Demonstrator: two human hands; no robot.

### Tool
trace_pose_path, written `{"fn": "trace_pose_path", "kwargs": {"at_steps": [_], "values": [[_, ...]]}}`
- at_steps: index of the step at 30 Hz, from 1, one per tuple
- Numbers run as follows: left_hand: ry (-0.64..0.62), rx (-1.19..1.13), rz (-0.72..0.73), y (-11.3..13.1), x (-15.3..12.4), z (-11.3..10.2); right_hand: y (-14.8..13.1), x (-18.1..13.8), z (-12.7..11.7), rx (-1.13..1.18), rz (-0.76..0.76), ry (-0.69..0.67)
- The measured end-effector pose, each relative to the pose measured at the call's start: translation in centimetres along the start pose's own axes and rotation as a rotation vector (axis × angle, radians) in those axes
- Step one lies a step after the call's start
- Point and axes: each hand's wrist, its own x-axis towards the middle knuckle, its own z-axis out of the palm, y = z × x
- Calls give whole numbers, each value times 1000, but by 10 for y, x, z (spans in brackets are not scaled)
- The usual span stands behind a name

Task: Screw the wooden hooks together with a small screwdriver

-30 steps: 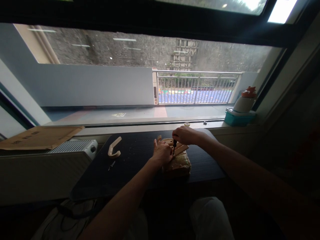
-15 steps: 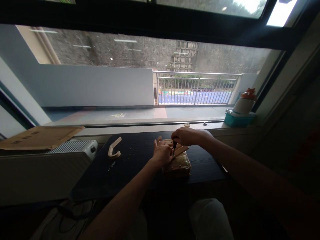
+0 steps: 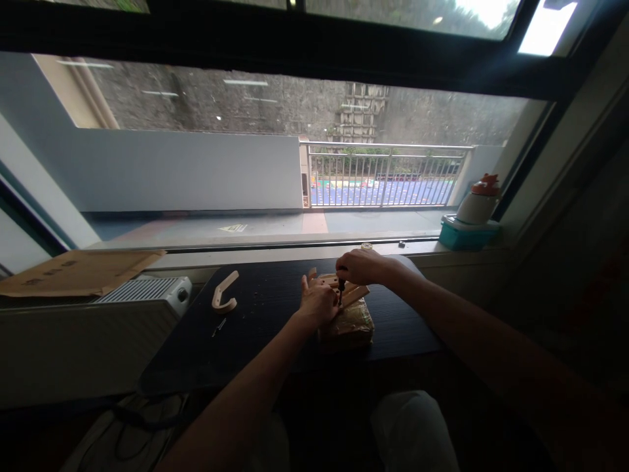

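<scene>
We look down at a dark table (image 3: 403,328) by a window, where our right hand (image 3: 361,265) closes around the top of a slim black tool (image 3: 342,286), which looks like a screwdriver. It stands nearly upright, straight below our right fingers, its lower end down at a slatted pale wooden piece (image 3: 354,297); it is too dark to tell exactly what the tip meets. That wooden piece lies on a tape-wrapped block (image 3: 350,325), its nearest slat slanting from near left to far right. Our left hand (image 3: 318,303) is nearer the lower end of that slat, its fingers against the wood right beside the tool's tip; we cannot tell how firmly they grip. The block sits close to the table's near edge, with the windowsill (image 3: 265,255) beyond the far edge. Tabletop stretches right of the block, beneath our right forearm, and there is room leftward too, as far as a hooked wooden piece (image 3: 224,298) and a few thin metal pieces (image 3: 219,326), perhaps screws, well apart from our left hand.
</scene>
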Motion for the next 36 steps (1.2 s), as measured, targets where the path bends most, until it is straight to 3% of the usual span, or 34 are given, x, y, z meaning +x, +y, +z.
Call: {"fn": "trace_pose_path", "kwargs": {"at_steps": [8,21,29,36], "values": [[13,3,25,0,0,1,4,-4,-6,62,-119,-23],[11,-14,22,1,-2,-2,9,2,8,60,-12,66],[7,-19,44,-1,-1,1,5,-5,-3,129,-162,26],[16,-14,32,1,-3,-1,11,0,9,88,-99,62]]}}
